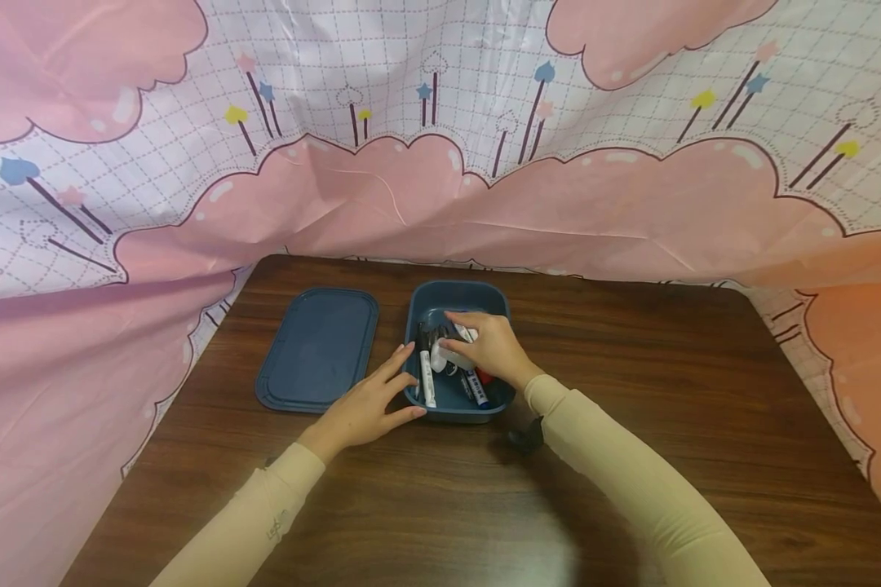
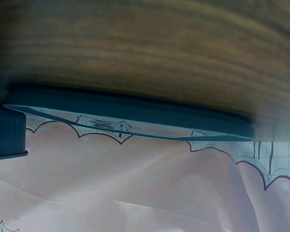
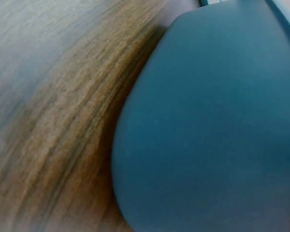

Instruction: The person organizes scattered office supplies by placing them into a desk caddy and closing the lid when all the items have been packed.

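A dark blue open box stands on the wooden table and holds several pens and markers, among them a white pen and a blue-capped marker. My right hand reaches into the box, fingers curled round a small white item. Straight fingers of my left hand rest against the box's left front corner. The box's blue lid lies flat just left of it. In the right wrist view the box's outer wall fills the frame. The lid's edge shows in the left wrist view.
A pink and white patterned sheet hangs round the back and both sides of the table. A small dark object sits under my right forearm by the box's front right corner. Bare wood lies in front and to the right.
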A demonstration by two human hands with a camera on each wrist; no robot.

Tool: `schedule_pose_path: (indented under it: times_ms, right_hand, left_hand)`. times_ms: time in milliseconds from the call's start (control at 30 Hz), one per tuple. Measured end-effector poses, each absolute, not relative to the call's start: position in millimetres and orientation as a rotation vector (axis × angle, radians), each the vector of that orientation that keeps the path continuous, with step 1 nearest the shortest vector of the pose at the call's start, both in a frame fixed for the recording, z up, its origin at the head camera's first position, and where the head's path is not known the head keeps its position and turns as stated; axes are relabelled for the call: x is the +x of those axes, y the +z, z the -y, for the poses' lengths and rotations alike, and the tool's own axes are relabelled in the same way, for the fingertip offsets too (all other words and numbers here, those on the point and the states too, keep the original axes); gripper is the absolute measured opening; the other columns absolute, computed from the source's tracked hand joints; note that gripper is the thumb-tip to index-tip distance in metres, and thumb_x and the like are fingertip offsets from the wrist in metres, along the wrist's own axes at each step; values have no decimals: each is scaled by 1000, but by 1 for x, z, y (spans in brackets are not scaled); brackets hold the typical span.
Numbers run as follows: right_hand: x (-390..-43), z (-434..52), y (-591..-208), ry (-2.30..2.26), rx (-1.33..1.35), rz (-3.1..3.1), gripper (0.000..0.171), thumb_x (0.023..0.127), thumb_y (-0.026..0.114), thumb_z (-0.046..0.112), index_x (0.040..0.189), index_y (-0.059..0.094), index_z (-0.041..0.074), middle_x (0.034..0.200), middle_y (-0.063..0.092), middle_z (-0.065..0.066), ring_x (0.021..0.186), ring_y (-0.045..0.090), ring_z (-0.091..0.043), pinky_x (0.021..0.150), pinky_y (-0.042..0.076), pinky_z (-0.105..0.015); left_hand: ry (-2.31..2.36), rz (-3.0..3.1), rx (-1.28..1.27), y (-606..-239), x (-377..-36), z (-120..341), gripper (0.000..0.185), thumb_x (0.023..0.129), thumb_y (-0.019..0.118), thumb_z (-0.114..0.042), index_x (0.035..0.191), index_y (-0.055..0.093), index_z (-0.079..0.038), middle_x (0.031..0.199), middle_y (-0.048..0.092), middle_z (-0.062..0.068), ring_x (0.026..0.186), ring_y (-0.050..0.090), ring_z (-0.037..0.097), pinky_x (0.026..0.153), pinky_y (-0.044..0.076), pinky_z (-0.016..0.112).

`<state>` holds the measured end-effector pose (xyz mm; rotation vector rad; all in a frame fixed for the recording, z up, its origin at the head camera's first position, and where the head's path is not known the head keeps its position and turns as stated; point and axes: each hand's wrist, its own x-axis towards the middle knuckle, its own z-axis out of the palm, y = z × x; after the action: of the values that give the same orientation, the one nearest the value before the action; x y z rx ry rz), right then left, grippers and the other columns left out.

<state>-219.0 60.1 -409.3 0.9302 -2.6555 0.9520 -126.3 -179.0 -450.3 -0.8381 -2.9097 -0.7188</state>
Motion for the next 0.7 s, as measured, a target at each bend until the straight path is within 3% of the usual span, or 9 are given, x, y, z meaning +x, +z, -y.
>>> schedule_pose_path:
  times_ms: [100,700]
  right_hand:
    - [-219,-62,-406,965,920,2656,53,85,75,35,128,63,8,122,68,-11,114,65,-27,95,53,-43]
    - [-219,-65,-401,973,887,2682,54,84,74,40,130,62,14,125,67,-9,117,63,-26,96,53,-41]
  left_hand:
    - [-717,2924,-835,-450,-126,179,61,91,47,-65,129,58,-18,165,8,-1,151,15,23,105,44,52]
    - [-743,2948,-818,-446,-125,178,61,92,48,-65,131,57,-19,165,7,-2,151,15,22,107,42,52]
